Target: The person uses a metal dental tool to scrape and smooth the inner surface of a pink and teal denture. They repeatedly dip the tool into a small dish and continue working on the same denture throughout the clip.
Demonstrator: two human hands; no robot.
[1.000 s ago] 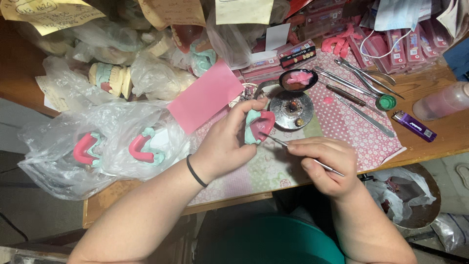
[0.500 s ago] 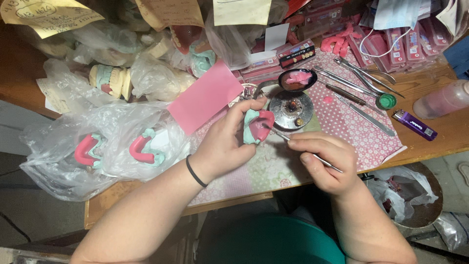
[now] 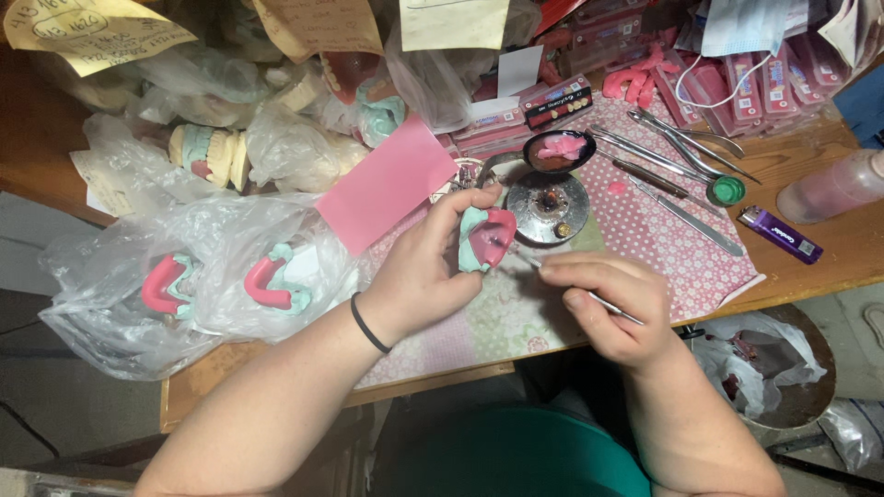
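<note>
Fingers (image 3: 460,207) half hiding dental model (image 3: 485,237), tool (image 3: 562,276) tip indistinct

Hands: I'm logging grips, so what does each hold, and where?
Left hand grips the dental model around its green base; right hand pinches the thin metal tool mid-shaft.

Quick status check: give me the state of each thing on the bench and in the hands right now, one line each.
Left hand: closed around the dental model, held above the mat.
Dental model: teal base, pink wax facing up, tilted toward the tool.
Right hand: pinching the thin metal tool.
Thin metal tool: tip at the wax.
Spoon: holds pink wax.
Lighter: lying flat.
Bagged models: inside clear plastic.
</note>
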